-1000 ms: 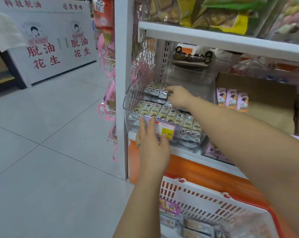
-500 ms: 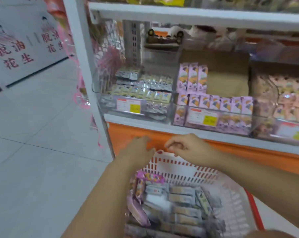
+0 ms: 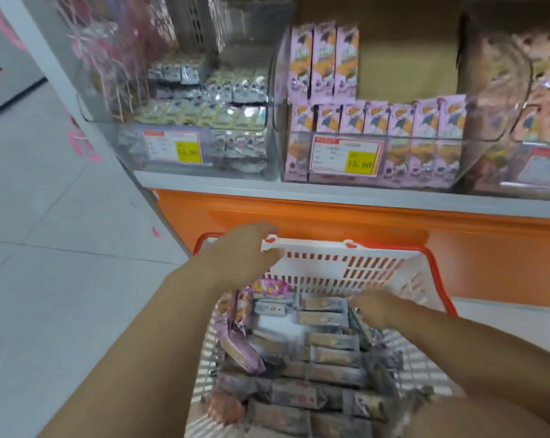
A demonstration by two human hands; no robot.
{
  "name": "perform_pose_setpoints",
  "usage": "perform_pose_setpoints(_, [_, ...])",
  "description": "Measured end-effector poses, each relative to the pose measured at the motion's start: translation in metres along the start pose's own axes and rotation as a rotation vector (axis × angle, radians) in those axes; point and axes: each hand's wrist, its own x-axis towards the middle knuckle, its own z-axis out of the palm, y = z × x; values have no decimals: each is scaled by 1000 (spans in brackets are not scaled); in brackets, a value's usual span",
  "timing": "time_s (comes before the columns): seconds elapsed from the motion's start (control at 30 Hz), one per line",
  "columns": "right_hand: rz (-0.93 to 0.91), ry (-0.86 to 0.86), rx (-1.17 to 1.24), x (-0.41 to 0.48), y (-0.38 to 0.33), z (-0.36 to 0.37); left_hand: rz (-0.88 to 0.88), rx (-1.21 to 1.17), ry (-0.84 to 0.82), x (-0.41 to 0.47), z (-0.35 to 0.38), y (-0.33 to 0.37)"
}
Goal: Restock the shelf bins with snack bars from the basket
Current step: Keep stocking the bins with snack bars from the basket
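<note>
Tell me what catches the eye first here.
The white basket, low in the middle, is packed with bars. The left hand holds its far edge; the right hand is down among the bars. Above, pink boxes fill the middle shelf bin.

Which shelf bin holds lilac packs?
The middle bin: its packs are lilac, while the left bin holds silver and yellow ones.
</note>
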Motion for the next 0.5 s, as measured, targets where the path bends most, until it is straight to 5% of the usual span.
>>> perform_pose_setpoints(0.2, [-74,58,-121,17,14,46,-20,19,17,7,3,-5])
perform_pose_setpoints(0.37, [2,81,-64,-2,-3,15,-34,41,-38,11,5,2])
perform_pose_setpoints(0.5, [-142,234,28,-34,-9,-22,-18,27,-63,8,1,9])
